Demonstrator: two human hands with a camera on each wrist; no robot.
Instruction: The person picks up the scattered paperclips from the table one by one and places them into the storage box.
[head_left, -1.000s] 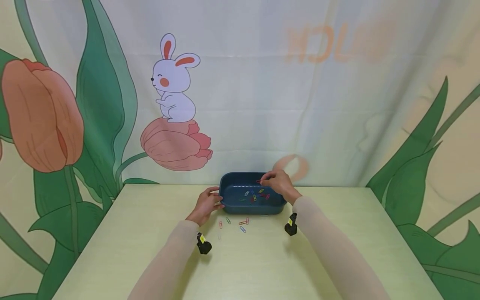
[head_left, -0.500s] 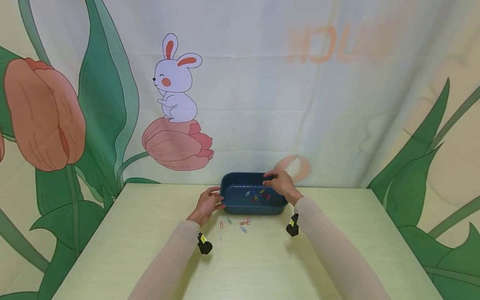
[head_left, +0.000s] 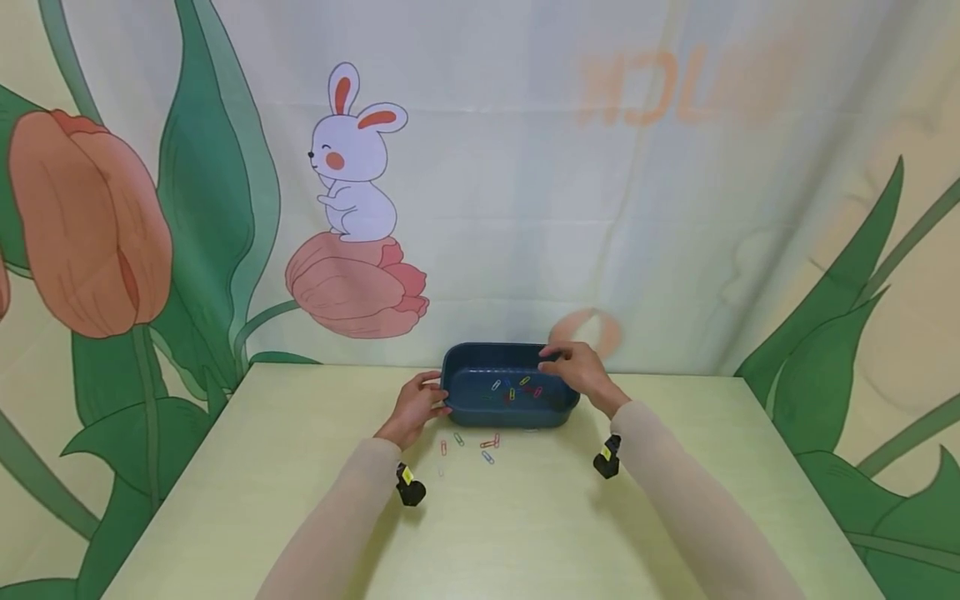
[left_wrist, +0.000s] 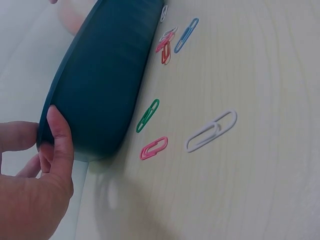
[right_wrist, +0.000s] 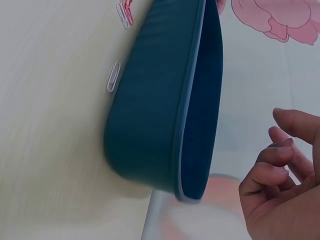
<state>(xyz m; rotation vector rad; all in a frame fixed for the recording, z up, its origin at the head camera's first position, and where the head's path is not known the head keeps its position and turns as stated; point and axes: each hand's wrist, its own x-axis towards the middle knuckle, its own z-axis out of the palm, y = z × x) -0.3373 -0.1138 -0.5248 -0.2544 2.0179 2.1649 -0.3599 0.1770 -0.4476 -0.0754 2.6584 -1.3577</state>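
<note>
A dark blue rectangular plastic bin [head_left: 510, 417] stands at the back of the table with several coloured paper clips [head_left: 512, 394] inside. My left hand [head_left: 414, 411] grips its left end; in the left wrist view the fingers [left_wrist: 61, 140] pinch the rim, on both sides of the wall. Above the bin's right end is my right hand [head_left: 585, 372], its fingers loosely bent and holding nothing, apart from the rim in the right wrist view. In front of the bin lie loose paper clips: a green one [left_wrist: 148, 115], a pink one [left_wrist: 154, 148], a white one [left_wrist: 211, 131], a blue one [left_wrist: 186, 35] and others.
The pale wooden table [head_left: 517, 533] runs back to a printed curtain [head_left: 495, 183] close behind the bin. One white paper clip [right_wrist: 114, 77] lies right against the bin's front side.
A red paper clip at my right fingertips one second ago is gone from them. My right hand has since drawn slightly to the right, while the left stays on the bin.
</note>
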